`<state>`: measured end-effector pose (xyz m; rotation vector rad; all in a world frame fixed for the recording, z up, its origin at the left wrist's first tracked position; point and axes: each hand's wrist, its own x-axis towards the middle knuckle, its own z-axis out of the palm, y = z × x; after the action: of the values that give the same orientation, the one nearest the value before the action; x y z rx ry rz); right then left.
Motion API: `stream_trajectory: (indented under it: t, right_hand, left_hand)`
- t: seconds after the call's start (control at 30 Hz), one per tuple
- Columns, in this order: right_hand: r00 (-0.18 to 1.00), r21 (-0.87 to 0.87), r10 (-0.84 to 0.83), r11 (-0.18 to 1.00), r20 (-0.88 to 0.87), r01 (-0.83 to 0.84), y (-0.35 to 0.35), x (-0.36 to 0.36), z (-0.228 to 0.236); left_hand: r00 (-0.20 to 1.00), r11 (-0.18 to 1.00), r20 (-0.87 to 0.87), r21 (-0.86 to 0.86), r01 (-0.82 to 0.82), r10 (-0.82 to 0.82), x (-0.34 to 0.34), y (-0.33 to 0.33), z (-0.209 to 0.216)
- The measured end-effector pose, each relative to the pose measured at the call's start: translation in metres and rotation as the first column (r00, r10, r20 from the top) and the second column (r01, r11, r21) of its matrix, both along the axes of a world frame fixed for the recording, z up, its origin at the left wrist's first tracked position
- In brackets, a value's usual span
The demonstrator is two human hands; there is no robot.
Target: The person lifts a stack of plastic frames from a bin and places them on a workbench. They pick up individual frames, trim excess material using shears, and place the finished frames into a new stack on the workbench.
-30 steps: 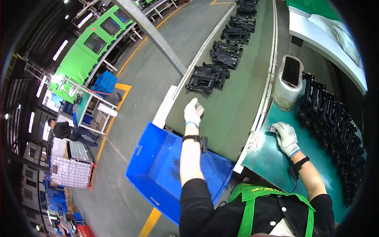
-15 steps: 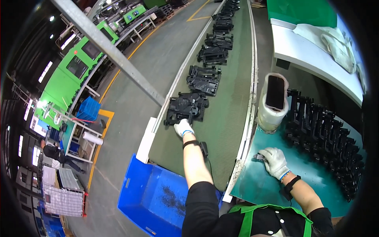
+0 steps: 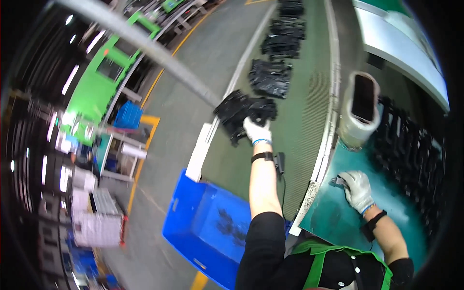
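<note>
My left hand (image 3: 257, 130), in a white knit glove, is closed on the near edge of a black molded plastic part (image 3: 237, 113) at the near end of the conveyor belt (image 3: 303, 121). The part sits askew, its left end over the belt's rail. My gloved right hand (image 3: 358, 191) is closed on a small grey metal tool (image 3: 340, 181), perhaps nippers, above the green tabletop (image 3: 333, 212). Only the tool's tip shows; the rest is hidden in the glove. Farther up the belt lies another black part (image 3: 270, 79), with several more beyond it.
Rows of slim black parts (image 3: 406, 154) cover the table's right side. A wrapped whitish container (image 3: 356, 130) with a dark rectangular top stands at its far edge. Under the belt's end is a blue bin (image 3: 193, 232) with black scraps. A slanting grey pole (image 3: 179, 67) crosses left of the belt.
The left hand has turned the nearest black part askew on the belt. The right hand still holds the small tool over the table. The whole view has shifted and is somewhat blurred.
</note>
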<state>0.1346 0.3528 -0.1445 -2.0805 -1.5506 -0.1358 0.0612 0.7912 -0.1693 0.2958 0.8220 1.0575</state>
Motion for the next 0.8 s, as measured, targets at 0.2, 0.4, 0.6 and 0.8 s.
stream_trajectory:
  t: [0.2,0.4,0.6,0.8]
  right_hand:
    - [0.998,-0.040,0.046,0.998,-0.036,-0.048,-0.003,-0.001,-0.012]
    - [0.996,0.017,0.070,0.997,-0.051,-0.070,-0.003,0.004,-0.015]
    - [0.887,0.153,0.105,0.987,-0.450,-0.040,-0.008,0.011,-0.028]
    - [-0.143,0.033,0.004,0.979,-0.990,-0.202,-0.058,-0.055,0.063]
  left_hand:
    - [0.967,0.982,-0.194,0.120,-0.143,0.165,-0.080,-0.038,0.014]
    - [0.938,0.871,-0.309,0.490,0.016,0.157,-0.257,-0.118,0.006]
    - [0.955,0.908,-0.296,0.391,0.152,-0.032,-0.321,-0.295,0.060]
    - [0.904,0.902,-0.379,0.289,0.319,-0.198,-0.272,-0.410,0.055]
